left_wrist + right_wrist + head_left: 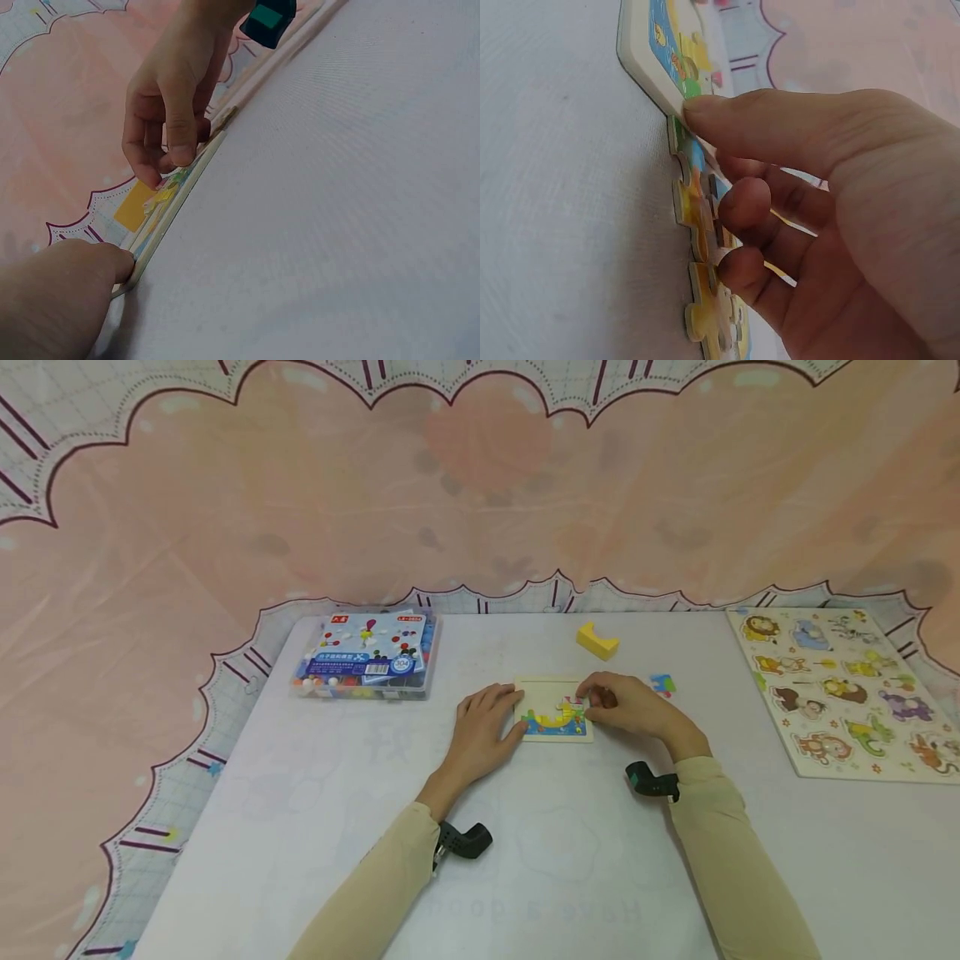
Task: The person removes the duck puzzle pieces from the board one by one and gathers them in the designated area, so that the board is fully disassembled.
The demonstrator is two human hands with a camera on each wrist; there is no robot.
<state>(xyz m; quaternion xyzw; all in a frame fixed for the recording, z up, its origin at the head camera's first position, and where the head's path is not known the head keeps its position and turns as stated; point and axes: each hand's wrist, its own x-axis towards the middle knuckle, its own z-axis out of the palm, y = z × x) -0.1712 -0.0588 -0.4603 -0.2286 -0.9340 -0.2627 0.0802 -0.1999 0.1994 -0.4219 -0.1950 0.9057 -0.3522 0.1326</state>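
A small jigsaw board (554, 737) with a pale frame lies on the table, its lower part filled with blue, green and yellow pieces. My left hand (480, 727) rests at its left side, fingers spread and thumb on the frame edge. Over the right side is my right hand (633, 710), its thumb tip touching the board's edge in the right wrist view. The index fingertip comes down near a pinkish piece at the upper right; what lies under it is hidden. Several loose puzzle pieces (701, 300) lie beside the board under the right palm, including a blue-green puzzle piece (663, 685).
A yellow arch-shaped block (597, 642) stands behind the board. At the back left is a clear plastic box (365, 656) of coloured parts. A large animal puzzle board (855, 693) lies at the right. Patterned cloth (495, 502) hangs behind the white table (525, 860).
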